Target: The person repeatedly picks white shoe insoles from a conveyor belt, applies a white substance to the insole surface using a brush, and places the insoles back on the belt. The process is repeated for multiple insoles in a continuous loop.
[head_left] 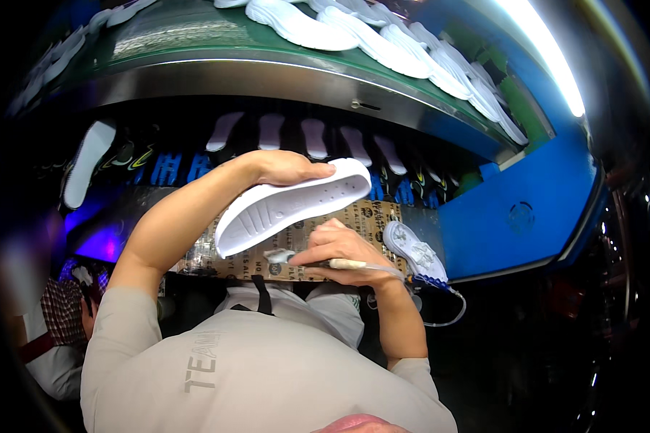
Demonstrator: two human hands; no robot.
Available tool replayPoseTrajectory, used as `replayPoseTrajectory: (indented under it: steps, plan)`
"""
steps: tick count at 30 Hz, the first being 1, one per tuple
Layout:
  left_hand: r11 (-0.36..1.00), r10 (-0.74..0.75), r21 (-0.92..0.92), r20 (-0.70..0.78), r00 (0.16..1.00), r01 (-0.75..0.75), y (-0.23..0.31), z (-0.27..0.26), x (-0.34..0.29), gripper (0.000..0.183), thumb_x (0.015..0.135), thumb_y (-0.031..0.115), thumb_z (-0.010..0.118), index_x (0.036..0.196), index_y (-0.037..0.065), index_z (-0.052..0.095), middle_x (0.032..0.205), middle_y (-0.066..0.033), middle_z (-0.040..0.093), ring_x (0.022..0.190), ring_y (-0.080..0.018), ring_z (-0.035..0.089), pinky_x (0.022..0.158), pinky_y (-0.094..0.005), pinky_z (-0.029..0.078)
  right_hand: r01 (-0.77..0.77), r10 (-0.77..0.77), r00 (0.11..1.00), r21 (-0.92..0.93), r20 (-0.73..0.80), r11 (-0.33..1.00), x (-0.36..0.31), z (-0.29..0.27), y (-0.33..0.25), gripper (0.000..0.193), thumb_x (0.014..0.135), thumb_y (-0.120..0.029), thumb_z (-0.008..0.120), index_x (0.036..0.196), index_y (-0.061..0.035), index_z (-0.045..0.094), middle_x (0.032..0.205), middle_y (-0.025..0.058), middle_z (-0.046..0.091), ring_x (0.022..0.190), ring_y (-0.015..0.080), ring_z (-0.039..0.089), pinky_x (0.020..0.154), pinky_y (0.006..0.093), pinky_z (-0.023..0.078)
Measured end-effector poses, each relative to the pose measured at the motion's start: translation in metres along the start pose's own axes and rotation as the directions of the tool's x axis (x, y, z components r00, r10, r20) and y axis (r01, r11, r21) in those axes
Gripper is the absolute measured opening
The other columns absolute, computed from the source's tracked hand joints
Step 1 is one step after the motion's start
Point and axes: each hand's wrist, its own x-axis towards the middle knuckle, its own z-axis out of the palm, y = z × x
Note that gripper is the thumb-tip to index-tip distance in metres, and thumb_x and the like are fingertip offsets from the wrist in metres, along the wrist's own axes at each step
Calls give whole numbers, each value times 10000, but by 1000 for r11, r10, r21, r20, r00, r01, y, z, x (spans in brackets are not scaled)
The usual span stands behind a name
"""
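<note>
While the left hand point(285, 167) grips a white sole point(300, 206), thumb over the edge, the right hand point(350, 245) pinches a brush point(345, 264). Its bristles point(277, 256) poke past those fingers, near the sole. I think this is a brushing step; the next move seems to need a steady hold.

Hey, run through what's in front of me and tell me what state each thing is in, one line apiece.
White sole: gripped in the left hand, tilted, hollow side showing
Brush: held in the right hand, bristles apart from the sole
Clear tube: curved in a loop
White shoe part: lying right of the right hand
Upper soles: overlapping on the green surface
Lamp: lit
</note>
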Motion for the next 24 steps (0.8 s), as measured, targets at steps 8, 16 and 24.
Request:
replayPoseTrajectory:
  steps: [8,16,24]
  plan:
    - [966,-63,255,112,992,33,-6,0,-10,911,971,825,367,1402,82,668,1470,-240,588,1368,-418,540,1148,-503,398,-73,57,984,-87,-168,994,-10,-6,2,350,778,-60,855,1111,-160,816,791,18,602,752,201,576,735,365,486]
    - [978,-60,203,21,998,55,-30,-9,-35,969,925,859,417,1380,45,679,1415,-265,625,1296,-422,608,1085,-472,454,-128,117,969,-40,-217,991,-18,-14,3,372,753,-23,853,1102,-146,815,823,20,632,753,196,598,693,350,516]
    - [978,-88,195,53,995,77,-47,-18,-44,928,951,837,401,1355,58,702,1371,-239,663,1242,-379,644,1054,-434,478,-253,213,954,-183,-213,950,-23,-32,9,274,813,-80,838,1071,-169,815,847,22,660,829,206,620,767,363,506]
